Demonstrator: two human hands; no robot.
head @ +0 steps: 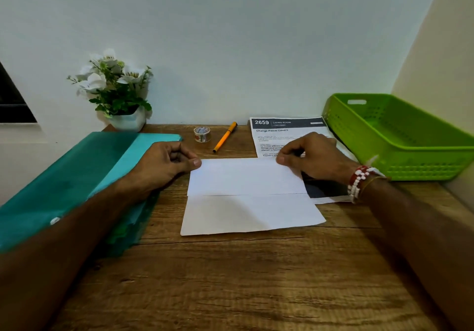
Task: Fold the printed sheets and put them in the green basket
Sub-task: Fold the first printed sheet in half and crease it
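A white paper sheet (pixel 246 197), part-folded, lies in the middle of the brown wooden counter (pixel 230 279). The left hand (pixel 166 162) pinches its far left corner; the right hand (pixel 310 156) seems to pinch the far right one. A green slotted plastic basket (pixel 410 161) sits to the right, just beside a printed sheet (pixel 282 130).

1. We read "2659" and "LIVING ROOM" in white on the dark header band (pixel 287 123) of the printed sheet (pixel 282 137) just beyond the right hand (pixel 313 156).
2. Below the band we read "Change Pillow Covers"; the smaller lines are too blurred for us.
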